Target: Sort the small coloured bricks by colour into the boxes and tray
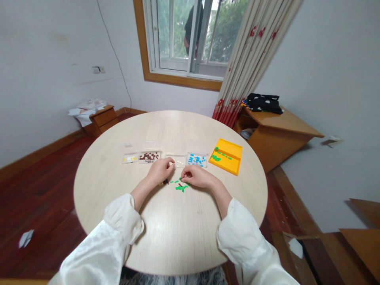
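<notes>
My left hand (pixel 160 170) rests on the round table (pixel 166 233), fingers curled in a pinch on a small white piece near the tray of white pieces (pixel 177 160). My right hand (pixel 196 176) is curled too, its fingertips pressed on a small green piece at the edge of a loose heap of green pieces (pixel 180 187). A small dark piece (pixel 165 182) lies under the left hand. Behind the hands stands a row of clear trays: yellow pieces (pixel 130 158), brown pieces (pixel 149 156), blue pieces (pixel 196 160).
A yellow tray (pixel 230 164) with a few green pieces sits at the right of the row. A low wooden cabinet (pixel 276 134) with dark cloth stands right of the table, a small drawer unit (pixel 101 116) with papers at left. A person stands outside the window (pixel 191 31).
</notes>
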The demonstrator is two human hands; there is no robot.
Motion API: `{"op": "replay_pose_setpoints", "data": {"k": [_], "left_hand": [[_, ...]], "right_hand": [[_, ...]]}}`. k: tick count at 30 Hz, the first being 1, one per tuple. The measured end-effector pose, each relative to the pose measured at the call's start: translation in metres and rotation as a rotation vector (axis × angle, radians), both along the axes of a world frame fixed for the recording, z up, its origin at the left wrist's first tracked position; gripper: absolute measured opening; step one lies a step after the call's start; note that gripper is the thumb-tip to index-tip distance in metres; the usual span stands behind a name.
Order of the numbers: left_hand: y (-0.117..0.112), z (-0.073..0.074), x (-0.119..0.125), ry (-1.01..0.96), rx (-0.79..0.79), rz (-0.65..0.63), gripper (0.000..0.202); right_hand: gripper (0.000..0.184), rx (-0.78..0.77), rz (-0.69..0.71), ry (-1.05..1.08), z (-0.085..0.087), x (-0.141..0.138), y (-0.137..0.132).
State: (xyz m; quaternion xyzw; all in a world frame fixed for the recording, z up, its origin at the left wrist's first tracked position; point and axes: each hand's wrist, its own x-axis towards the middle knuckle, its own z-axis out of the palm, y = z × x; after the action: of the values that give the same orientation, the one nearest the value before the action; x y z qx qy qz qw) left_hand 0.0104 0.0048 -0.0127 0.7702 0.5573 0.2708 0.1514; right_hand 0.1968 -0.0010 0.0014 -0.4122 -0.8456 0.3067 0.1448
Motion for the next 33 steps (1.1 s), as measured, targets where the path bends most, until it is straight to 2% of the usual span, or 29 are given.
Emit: {"op": "replay_pose_setpoints", "data": {"k": [8, 14, 20, 33], "left_hand": [[-0.007, 0.007, 0.011, -0.335, -0.150, -0.212, 0.024], [-0.003, 0.008, 0.011, -0.422, -0.222, -0.198, 0.024], [-0.003, 0.010, 0.012, -0.500, -0.278, -0.208, 0.019], [-0.007, 0.015, 0.013, -0.556, -0.301, -0.165, 0.023]], "right_hand": [[0.007, 0.186, -0.140, 0.170, -0.001, 0.002, 0.004], [0.006, 0.328, -0.167, 0.308, 0.000, 0.000, 0.005], [0.007, 0.380, -0.162, 0.344, 0.001, -0.002, 0.004], [0.014, 0.301, -0.215, 0.410, -0.001, -0.006, 0.002]]}}
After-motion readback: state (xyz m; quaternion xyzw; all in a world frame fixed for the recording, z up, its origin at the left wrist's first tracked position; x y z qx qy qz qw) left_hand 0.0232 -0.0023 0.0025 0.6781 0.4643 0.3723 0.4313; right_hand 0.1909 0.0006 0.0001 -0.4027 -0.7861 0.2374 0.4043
